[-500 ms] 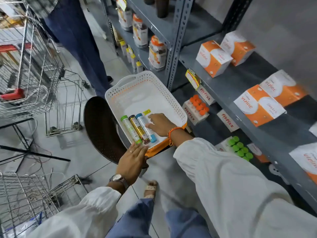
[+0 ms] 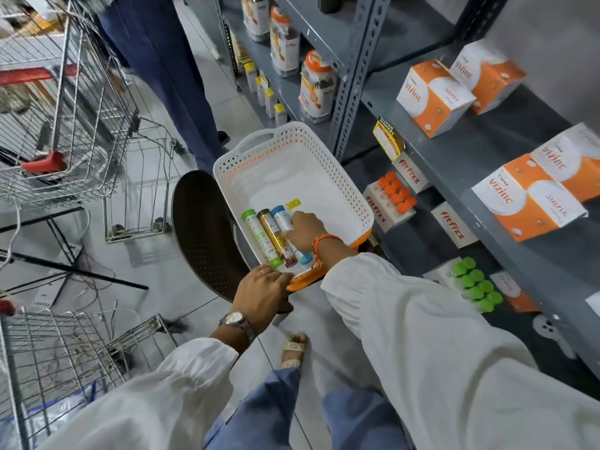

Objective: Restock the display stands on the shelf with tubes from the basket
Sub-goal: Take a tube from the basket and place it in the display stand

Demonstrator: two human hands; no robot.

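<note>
A white perforated basket (image 2: 344,190) rests on a dark round stool (image 2: 201,228). At its near end lie a green-capped tube (image 2: 256,235), a dark gold tube (image 2: 276,238) and a blue-capped tube (image 2: 281,217); a yellow tube (image 2: 292,203) peeks out beyond them. My right hand (image 2: 306,230) is inside the basket, fingers curled over the blue-capped tube. My left hand (image 2: 263,293) grips the basket's near rim. On the lower shelf to the right stand a display stand of orange-capped tubes (image 2: 394,193) and one of green-capped tubes (image 2: 477,287).
Orange-and-white Vizinc boxes (image 2: 435,95) sit on the grey shelf (image 2: 470,147) above the stands. Jars (image 2: 316,86) fill the shelf further back. Wire trolleys (image 2: 65,125) stand to the left, and another person's legs (image 2: 168,66) are behind the basket.
My right hand has shifted left onto the blue-capped tube and its fingers have curled over it. My left hand has stayed on the basket's rim.
</note>
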